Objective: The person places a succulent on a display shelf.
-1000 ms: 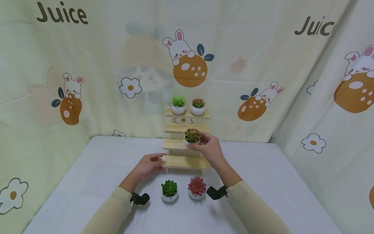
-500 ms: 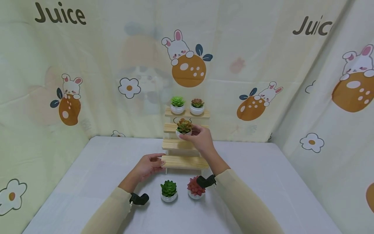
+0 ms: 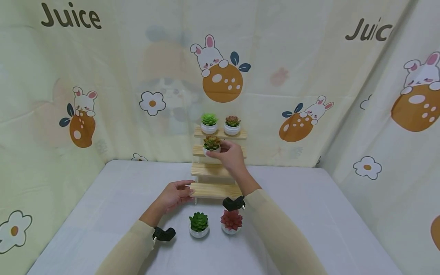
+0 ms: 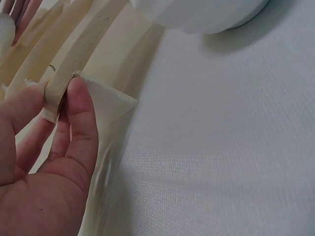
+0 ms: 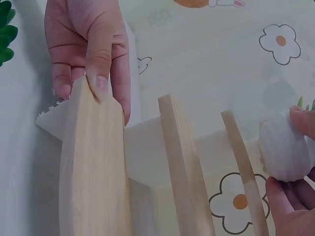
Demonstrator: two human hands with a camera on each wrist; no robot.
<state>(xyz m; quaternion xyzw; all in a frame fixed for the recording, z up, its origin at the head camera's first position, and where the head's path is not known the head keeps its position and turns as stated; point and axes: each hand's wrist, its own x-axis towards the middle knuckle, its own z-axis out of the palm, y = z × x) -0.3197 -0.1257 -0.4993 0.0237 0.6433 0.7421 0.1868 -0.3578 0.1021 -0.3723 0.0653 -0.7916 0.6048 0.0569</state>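
Note:
My left hand [image 3: 175,196] pinches the left end of the lowest shelf on a stepped wooden stand [image 3: 216,190]; the left wrist view shows thumb and fingers [image 4: 82,118] on either side of the board. My right hand [image 3: 233,156] holds a brown-green potted succulent [image 3: 211,143] by its white pot, at the left part of the second-highest shelf. In the right wrist view, the white pot [image 5: 284,147] is between thumb and fingers close to a shelf edge. Whether its base touches the wood cannot be seen.
A light-green succulent [image 3: 209,120] and a reddish-brown succulent [image 3: 232,122] stand on the top shelf. In front of the stand, a dark-green succulent [image 3: 198,222] and a red succulent [image 3: 232,220] sit on the white-covered table [image 3: 113,214]. A printed curtain [image 3: 154,57] hangs behind.
My right hand has carried the brown-green succulent up and left, from in front of the third shelf down to the second-highest shelf. The left hand stays on the lowest shelf.

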